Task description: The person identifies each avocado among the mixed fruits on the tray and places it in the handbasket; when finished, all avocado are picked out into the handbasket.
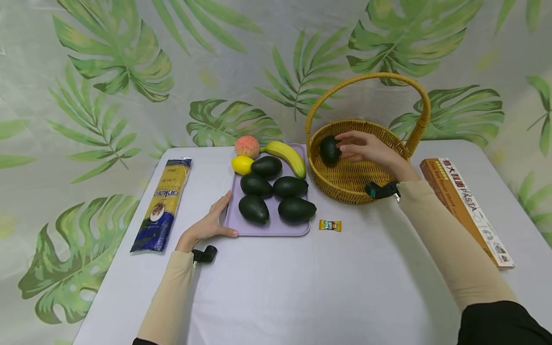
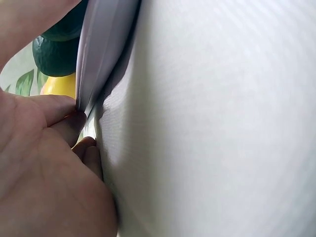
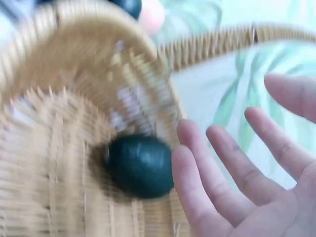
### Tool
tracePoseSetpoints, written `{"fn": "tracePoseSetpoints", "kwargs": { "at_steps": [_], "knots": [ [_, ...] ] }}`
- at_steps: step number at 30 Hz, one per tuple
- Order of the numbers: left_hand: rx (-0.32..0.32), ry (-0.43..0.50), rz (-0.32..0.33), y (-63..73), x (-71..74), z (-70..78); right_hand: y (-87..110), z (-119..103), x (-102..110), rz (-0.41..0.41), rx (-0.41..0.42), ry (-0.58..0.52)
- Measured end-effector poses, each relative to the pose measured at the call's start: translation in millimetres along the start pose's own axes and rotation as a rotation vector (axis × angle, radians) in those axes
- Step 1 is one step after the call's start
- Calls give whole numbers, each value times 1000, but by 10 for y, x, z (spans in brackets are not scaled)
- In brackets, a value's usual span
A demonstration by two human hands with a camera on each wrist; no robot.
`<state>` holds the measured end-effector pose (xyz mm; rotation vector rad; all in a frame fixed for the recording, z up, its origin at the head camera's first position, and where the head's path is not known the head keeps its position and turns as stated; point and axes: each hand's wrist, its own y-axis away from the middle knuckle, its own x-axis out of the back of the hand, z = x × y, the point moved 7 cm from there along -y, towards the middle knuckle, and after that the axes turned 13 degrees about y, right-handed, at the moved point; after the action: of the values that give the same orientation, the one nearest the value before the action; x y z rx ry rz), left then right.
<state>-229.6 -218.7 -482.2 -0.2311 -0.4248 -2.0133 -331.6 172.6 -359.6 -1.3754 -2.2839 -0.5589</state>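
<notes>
Inside the wicker basket (image 1: 340,191), one dark green avocado (image 1: 329,151) lies against the left wall. My right hand (image 1: 366,148) is over the basket with its fingers spread. In the right wrist view, fingertips (image 3: 183,158) overlap the edge of that avocado (image 3: 140,165), and the palm has nothing in it. My left hand (image 1: 211,223) holds the front left corner of the lilac tray (image 1: 273,230), thumb at the front rim and fingers along the left side. Several avocados (image 1: 254,209), a banana (image 1: 286,155), a lemon (image 1: 242,165) and a peach (image 1: 247,146) lie on the tray.
A wrapped candy (image 1: 330,225) lies between tray and basket, toward the front. At the left is a blue and yellow pasta packet (image 1: 164,206); a long pasta box (image 1: 467,211) lies at the right. The basket's tall handle (image 1: 371,76) arches above the right hand.
</notes>
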Motion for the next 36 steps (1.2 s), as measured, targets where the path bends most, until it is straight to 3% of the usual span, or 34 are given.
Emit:
{"fn": "tracePoseSetpoints", "kwargs": {
  "at_steps": [6, 11, 14, 18, 21, 27, 29, 34, 36],
  "knots": [
    [7, 3, 2, 4, -18, 42, 117, -309, -349, -169, 171, 19],
    [8, 22, -5, 82, -59, 261, 184, -496, -669, -331, 290, 102],
    [11, 29, -12, 134, -73, 396, 196, -526, -858, -433, 332, 130],
    [13, 37, -14, 157, -81, 443, 198, -504, -1105, -578, 381, 157],
    [15, 41, -13, 158, -84, 431, 180, -485, -1255, -641, 436, 205],
    [4, 37, -15, 142, -92, 413, 125, -475, -1465, -668, 499, 317],
    [3, 28, -12, 99, -73, 301, 120, -474, -1527, -657, 515, 370],
    [2, 6, -5, 7, -18, 25, 131, -457, -1614, -532, 520, 513],
    [-3, 2, -5, 17, -13, 29, 139, -449, -1629, -468, 505, 563]
  ]
}}
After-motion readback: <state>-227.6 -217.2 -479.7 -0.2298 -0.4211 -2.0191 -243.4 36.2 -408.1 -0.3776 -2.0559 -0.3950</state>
